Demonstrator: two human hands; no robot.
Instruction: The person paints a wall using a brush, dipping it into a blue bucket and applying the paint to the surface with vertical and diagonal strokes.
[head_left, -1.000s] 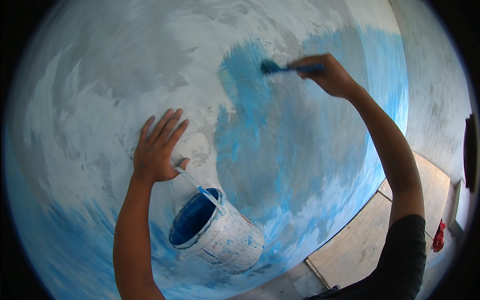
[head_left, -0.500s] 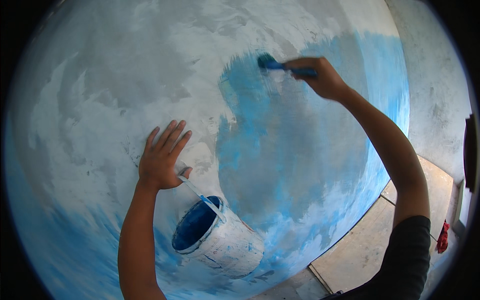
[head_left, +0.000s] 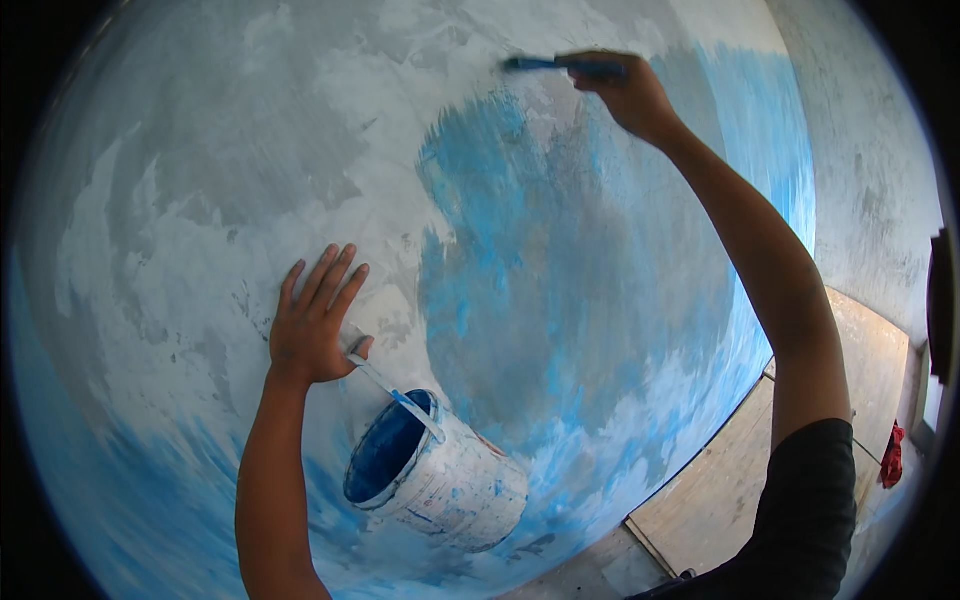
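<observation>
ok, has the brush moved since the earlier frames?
Yes, upward: the brush is now above the top edge of the central blue patch; both earlier frames show it lower.

Bucket [head_left: 460, 480] low, brush [head_left: 540, 63] high, wall [head_left: 600, 300] behind both.
Left hand [head_left: 315, 330] against wall; handle [head_left: 398, 396] at its thumb, bucket hanging below and to the right. Right hand [head_left: 632, 95] higher, to the right, brush in it, tip leftward. Floor panels [head_left: 715, 480] lower right; cloth [head_left: 892, 458] right of the right arm [head_left: 765, 275], near the edge.
</observation>
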